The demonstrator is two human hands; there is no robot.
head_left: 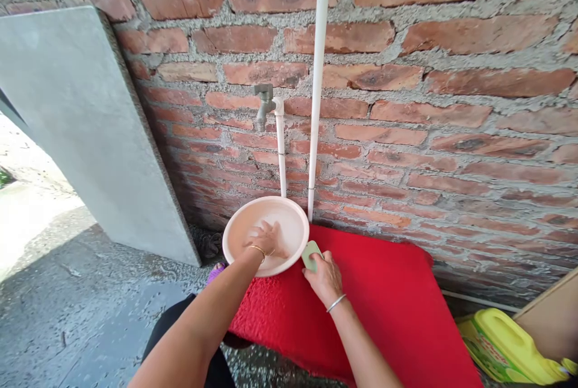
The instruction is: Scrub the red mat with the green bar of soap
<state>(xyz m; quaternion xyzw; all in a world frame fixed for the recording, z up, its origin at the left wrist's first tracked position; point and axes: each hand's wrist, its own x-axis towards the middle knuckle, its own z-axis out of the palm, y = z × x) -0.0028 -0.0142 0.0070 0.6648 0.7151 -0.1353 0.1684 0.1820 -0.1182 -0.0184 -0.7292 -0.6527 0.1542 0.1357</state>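
Note:
A pale peach plastic basin (229, 247) stands at the left end of a red cloth (379, 303) that covers a low surface. Inside the basin is my left hand (265, 237), fingers spread, a thin gold-coloured bangle at its wrist; it holds nothing I can see. Just right of the rim, my right hand (326, 276) grips a pale green rounded block (310, 255) that looks like a bar of soap. My thumb lies over the block, and a silver-coloured bangle circles that wrist.
A metal tap (264, 108) juts from the brick wall (406, 93) above the basin, beside a white vertical pipe (318, 75). A grey slab (97, 129) leans at left over wet ground (108, 309). A yellow jug (506, 346) sits at lower right.

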